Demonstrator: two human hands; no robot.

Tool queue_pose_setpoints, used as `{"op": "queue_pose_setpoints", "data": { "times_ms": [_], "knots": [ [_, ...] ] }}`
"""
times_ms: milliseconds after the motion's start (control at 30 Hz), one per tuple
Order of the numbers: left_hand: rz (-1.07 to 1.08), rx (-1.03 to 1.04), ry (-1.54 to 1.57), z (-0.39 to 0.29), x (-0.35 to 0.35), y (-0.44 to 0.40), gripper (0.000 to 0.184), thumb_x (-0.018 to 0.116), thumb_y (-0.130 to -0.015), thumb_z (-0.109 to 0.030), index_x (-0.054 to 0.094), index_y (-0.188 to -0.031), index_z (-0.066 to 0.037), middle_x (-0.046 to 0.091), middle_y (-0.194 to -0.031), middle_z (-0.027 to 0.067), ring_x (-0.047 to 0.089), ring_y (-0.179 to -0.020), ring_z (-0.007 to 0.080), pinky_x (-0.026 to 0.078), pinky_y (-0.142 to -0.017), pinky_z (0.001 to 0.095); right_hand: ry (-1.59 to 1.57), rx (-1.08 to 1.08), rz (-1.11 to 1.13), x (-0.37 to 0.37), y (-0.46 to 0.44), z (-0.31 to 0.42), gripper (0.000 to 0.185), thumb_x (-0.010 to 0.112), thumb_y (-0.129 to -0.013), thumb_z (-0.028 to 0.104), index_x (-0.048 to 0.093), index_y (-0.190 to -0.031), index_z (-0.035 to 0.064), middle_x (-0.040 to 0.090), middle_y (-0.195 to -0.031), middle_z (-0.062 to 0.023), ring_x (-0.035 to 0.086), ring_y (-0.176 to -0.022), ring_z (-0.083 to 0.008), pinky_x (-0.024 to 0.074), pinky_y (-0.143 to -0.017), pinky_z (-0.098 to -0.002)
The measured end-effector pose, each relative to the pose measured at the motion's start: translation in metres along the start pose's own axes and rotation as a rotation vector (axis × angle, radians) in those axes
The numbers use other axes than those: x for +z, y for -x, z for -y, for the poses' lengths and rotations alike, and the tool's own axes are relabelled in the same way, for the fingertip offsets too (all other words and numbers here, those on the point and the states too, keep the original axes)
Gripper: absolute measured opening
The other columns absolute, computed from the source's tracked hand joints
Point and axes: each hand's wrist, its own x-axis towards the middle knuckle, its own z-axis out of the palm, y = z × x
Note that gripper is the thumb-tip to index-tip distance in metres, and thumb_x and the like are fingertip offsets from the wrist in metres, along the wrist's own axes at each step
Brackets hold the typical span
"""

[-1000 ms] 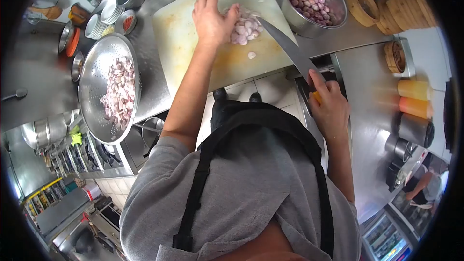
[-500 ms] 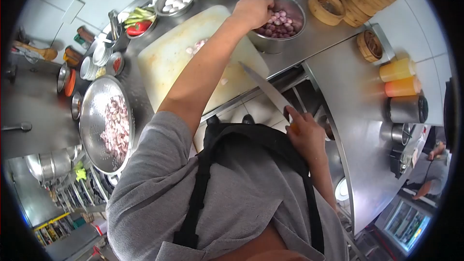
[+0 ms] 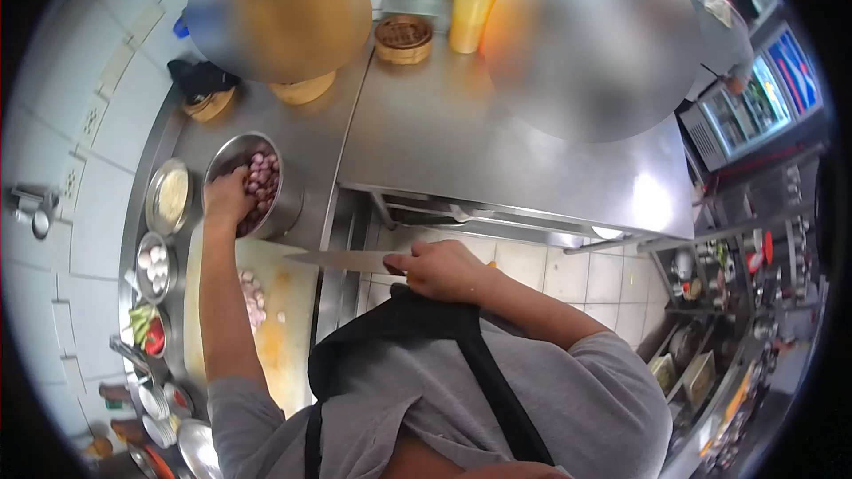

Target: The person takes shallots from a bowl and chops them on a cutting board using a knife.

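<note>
My left hand (image 3: 227,197) reaches over the rim into a deep metal pot (image 3: 290,202) of small purple shallots (image 3: 263,176). Its fingertips are hidden among the shallots, so whether they grip one does not show. In my right hand (image 3: 439,268) is a kitchen knife (image 3: 346,260), held by the handle. The blade points left, its tip near the edge of a white cutting board (image 3: 288,337). Peeled shallot pieces (image 3: 252,300) lie on the board, beside my left forearm.
Along the wall stand bowls of pale grains (image 3: 172,195), eggs (image 3: 154,268) and vegetables (image 3: 153,333). A bamboo steamer (image 3: 404,40) and a yellow squeeze bottle (image 3: 470,13) sit at the back of the steel counter (image 3: 426,124). Another person (image 3: 721,35) is far right.
My view has swung to the right, so the pot and board now appear further left. My left hand is still at the pot, and the knife remains in my right hand, its blade now nearly level.
</note>
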Motion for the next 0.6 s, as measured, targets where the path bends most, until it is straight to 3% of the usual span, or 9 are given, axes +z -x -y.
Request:
{"op": "queue_pose_setpoints", "data": {
  "times_ms": [67,300,600],
  "knots": [
    [0.118,-0.105,-0.018,-0.003,-0.007,0.0,0.046,0.08,-0.087,-0.032,0.066,-0.13,-0.021,0.078,-0.113,0.0111,0.072,-0.115,0.035,0.051,-0.102,0.0529,0.01,-0.004,-0.023,0.001,0.0,0.0,0.041,0.06,-0.098,0.019,0.067,-0.138,0.0233,0.07,-0.102,-0.0188,0.073,-0.087,-0.0413,0.0589,-0.078,-0.0533],
    [0.076,-0.09,-0.003,-0.006,-0.004,0.002,0.044,0.081,-0.084,-0.03,0.065,-0.124,-0.019,0.079,-0.109,0.0114,0.073,-0.111,0.0339,0.049,-0.1,0.0506,-0.043,-0.048,-0.004,0.004,-0.005,-0.001,0.038,0.062,-0.097,0.017,0.068,-0.133,0.0212,0.07,-0.101,-0.0182,0.073,-0.086,-0.0411,0.0595,-0.078,-0.0532],
    [-0.269,-0.049,0.137,0.002,-0.031,0.028,0.035,0.078,-0.082,-0.018,0.069,-0.116,-0.015,0.076,-0.1,0.0092,0.07,-0.1,0.034,0.048,-0.097,0.0491,-0.094,-0.094,0.139,0.004,-0.018,-0.004,0.046,0.063,-0.094,0.017,0.065,-0.14,0.0193,0.072,-0.1,-0.0175,0.074,-0.087,-0.0407,0.0592,-0.079,-0.0533]
  ]
}}
